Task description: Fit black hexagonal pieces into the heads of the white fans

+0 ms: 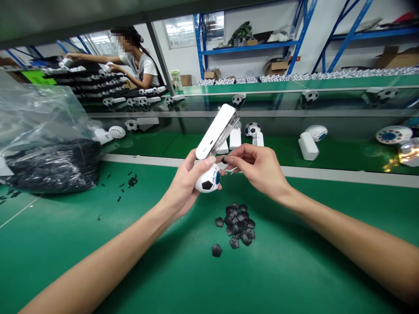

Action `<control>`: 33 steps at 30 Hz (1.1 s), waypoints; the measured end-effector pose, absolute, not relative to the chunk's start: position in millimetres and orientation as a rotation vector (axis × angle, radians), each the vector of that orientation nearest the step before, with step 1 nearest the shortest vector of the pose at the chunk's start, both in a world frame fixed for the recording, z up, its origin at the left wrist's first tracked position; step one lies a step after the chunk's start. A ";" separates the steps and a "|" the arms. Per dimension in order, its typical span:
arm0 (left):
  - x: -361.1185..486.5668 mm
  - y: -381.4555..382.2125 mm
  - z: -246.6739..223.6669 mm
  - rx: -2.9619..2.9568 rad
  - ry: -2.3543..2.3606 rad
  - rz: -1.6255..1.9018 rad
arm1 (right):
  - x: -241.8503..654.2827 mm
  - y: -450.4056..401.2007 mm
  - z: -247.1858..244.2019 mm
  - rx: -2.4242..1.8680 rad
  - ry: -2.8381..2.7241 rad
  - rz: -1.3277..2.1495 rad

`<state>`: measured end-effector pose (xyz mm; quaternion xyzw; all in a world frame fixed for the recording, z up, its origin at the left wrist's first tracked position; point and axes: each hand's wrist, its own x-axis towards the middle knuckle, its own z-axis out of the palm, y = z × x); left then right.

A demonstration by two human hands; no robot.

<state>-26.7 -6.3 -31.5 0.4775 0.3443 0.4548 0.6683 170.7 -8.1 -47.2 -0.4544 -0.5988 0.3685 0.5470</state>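
A white device with a long flat handle and a soccer-ball-patterned round head (214, 135) is tilted up in my left hand (183, 185), whose fingers wrap round the ball end. A blue round part shows on the right side of the ball. Close beside it, my right hand (262, 168) pinches a small black piece (224, 160) between thumb and fingers; its shape is mostly hidden. Below both hands, a pile of black pentagon pieces (240, 222) lies on the green table (183, 270). One pentagon (216, 250) sits apart at the front.
A clear plastic bag (49, 161) of black parts stands at left, near scattered small black strips (132, 181). Beyond the pale edge rail (327, 174), a green conveyor (278, 157) carries several white devices (308, 146). A co-worker (140, 65) handles devices at the back left.
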 end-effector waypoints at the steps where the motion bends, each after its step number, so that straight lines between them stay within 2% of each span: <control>1: -26.8 -6.2 -31.6 1.070 0.768 1.025 | 170.1 -7.2 -46.8 -1.063 -1.366 0.939; 5: -26.3 -6.7 -33.2 1.057 0.739 1.007 | 169.0 -3.5 -45.5 -1.030 -1.197 1.148; 10: -25.9 -7.5 -33.1 1.069 0.747 0.990 | 171.7 -4.6 -46.2 -1.019 -1.306 1.063; 14: -27.8 -6.4 -33.1 1.067 0.764 0.972 | 176.3 -8.5 -48.6 -1.018 -1.624 0.697; 21: -30.0 -4.2 -33.2 1.035 0.799 0.944 | 185.2 -10.0 -57.3 -1.114 -2.064 -0.170; 25: -29.2 -5.4 -29.3 1.019 0.784 0.932 | 188.0 -9.4 -57.9 -1.087 -2.080 -0.400; 29: -28.3 -8.4 -25.4 1.023 0.764 0.953 | 189.0 -6.9 -57.3 -1.000 -1.959 -0.333; 33: -26.8 -10.4 -27.1 1.073 0.754 1.049 | 184.4 -10.8 -47.0 -1.002 -1.798 0.035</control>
